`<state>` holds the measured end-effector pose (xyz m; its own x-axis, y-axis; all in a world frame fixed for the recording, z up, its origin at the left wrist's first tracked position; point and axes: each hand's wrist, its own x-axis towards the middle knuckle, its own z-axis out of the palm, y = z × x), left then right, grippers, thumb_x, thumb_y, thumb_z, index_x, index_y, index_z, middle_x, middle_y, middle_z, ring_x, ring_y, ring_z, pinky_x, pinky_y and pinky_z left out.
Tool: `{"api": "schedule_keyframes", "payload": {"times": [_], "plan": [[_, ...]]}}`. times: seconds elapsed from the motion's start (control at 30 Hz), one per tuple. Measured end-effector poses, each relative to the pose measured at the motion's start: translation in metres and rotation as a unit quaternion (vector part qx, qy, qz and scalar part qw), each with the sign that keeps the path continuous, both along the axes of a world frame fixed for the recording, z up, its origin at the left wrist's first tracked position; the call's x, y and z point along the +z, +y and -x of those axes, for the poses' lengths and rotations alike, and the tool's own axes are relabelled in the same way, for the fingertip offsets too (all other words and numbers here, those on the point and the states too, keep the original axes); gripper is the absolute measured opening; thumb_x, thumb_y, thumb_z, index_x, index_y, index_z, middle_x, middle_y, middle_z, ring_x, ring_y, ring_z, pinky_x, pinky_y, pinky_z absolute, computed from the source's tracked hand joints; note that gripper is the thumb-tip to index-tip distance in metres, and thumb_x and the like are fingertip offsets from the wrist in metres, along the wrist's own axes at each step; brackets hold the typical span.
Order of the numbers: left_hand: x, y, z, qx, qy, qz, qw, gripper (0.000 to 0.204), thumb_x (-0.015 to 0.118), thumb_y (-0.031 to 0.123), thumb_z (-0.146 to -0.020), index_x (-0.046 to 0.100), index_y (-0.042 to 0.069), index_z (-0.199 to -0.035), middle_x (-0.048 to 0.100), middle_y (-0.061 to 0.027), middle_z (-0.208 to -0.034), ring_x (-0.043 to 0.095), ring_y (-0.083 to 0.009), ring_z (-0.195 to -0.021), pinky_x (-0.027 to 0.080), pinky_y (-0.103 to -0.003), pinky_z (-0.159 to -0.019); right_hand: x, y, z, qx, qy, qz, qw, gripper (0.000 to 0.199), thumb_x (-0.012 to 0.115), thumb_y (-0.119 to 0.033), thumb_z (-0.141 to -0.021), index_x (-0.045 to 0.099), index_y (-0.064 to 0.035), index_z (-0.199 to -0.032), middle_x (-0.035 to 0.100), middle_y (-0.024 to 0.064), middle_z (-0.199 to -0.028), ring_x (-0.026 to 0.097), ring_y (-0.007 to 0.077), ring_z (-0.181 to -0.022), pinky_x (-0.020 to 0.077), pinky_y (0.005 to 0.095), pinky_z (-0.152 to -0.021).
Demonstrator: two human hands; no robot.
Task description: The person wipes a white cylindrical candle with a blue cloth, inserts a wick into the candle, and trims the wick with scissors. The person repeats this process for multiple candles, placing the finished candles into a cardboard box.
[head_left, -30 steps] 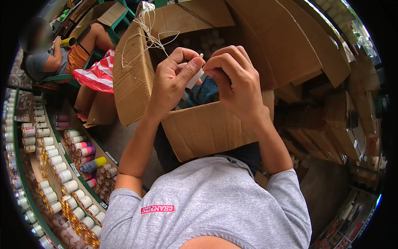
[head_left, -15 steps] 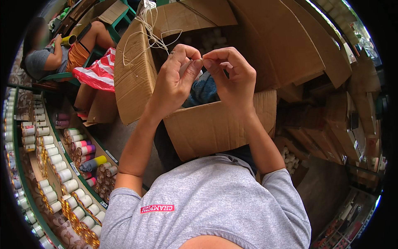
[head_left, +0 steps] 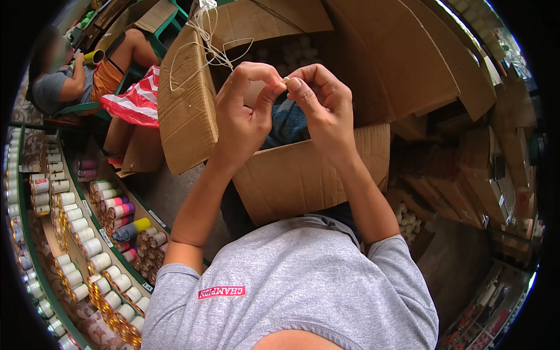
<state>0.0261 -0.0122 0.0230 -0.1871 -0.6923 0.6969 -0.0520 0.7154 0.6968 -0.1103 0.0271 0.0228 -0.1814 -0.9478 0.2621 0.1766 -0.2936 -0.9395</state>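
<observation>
a seated person's left hand [head_left: 248, 114] and right hand [head_left: 321, 105] meet fingertip to fingertip, pinching a small pale piece [head_left: 285, 85], hard to make out, raised above an open cardboard box [head_left: 303, 175] on the lap, thin pale string [head_left: 210, 44] trailing over its flap.

Green-edged shelves [head_left: 35, 280] at 8 o'clock — rows of thread spools [head_left: 87, 248], white, gold, few pink and yellow. Grey floor [head_left: 169, 198] beside them. Green chair [head_left: 154, 35] at 11 o'clock, seated person [head_left: 61, 76] on it. Stacked cardboard [head_left: 466, 169] at 3 o'clock — daylight soft.
</observation>
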Motion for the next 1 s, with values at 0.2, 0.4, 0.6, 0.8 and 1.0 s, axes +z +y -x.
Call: {"api": "schedule_keyframes", "payload": {"times": [0.2,0.4,0.6,0.8,1.0], "plan": [[0.003,0.0,-0.002,0.045,-0.068,0.07,0.994,0.013,0.069,0.002,-0.087,0.058,0.005,-0.091,0.059,-0.0083,-0.094,0.06,-0.0225,-0.085,0.049,-0.032,-0.078,0.004,0.002,-0.001,-0.013,0.05,0.014,0.999,0.011,0.068,-0.008,-0.093,0.062,0.0011,-0.091,0.061,-0.001,-0.078,0.046,0.0031,-0.064,0.0384,0.0206,-0.055],[0.001,0.005,0.001,-0.001,-0.029,-0.104,0.994,0.006,0.057,0.004,-0.096,0.053,0.002,-0.092,0.055,-0.0053,-0.092,0.054,-0.0181,-0.084,0.046,-0.028,-0.079,0.008,-0.003,0.005,-0.064,0.243,0.154,0.956,0.012,0.071,0.002,-0.083,0.062,0.0005,-0.09,0.06,0.0073,-0.082,0.057,0.0207,-0.077,0.0459,0.0313,-0.068],[0.005,0.007,-0.001,-0.167,0.168,-0.27,0.933,0.007,0.061,0.011,-0.098,0.058,0.004,-0.1,0.057,-0.0012,-0.098,0.054,-0.0058,-0.086,0.046,-0.022,-0.076,0.007,-0.004,0.008,-0.048,0.265,0.154,0.951,0.011,0.07,0.003,-0.083,0.06,0.0011,-0.088,0.059,0.0079,-0.083,0.059,0.0195,-0.074,0.0465,0.0309,-0.065],[0.002,0.005,-0.006,-0.164,0.074,-0.2,0.963,0.009,0.066,0.009,-0.095,0.062,0.004,-0.101,0.059,-0.0013,-0.102,0.057,-0.0053,-0.087,0.048,-0.02,-0.078,0.01,-0.001,0.01,-0.017,0.205,0.069,0.976,0.009,0.068,0.001,-0.086,0.059,0.0018,-0.089,0.06,0.0089,-0.083,0.059,0.0168,-0.074,0.0461,0.0295,-0.064],[-0.004,0.002,-0.003,-0.15,0.137,-0.151,0.968,0.005,0.066,0.006,-0.094,0.063,0.003,-0.095,0.058,-0.0008,-0.101,0.056,-0.0067,-0.087,0.049,-0.02,-0.076,0.012,-0.001,0.002,-0.05,0.283,0.129,0.949,0.008,0.066,-0.001,-0.088,0.058,0.0004,-0.09,0.058,0.0118,-0.082,0.058,0.0248,-0.075,0.0461,0.0334,-0.066]]}}
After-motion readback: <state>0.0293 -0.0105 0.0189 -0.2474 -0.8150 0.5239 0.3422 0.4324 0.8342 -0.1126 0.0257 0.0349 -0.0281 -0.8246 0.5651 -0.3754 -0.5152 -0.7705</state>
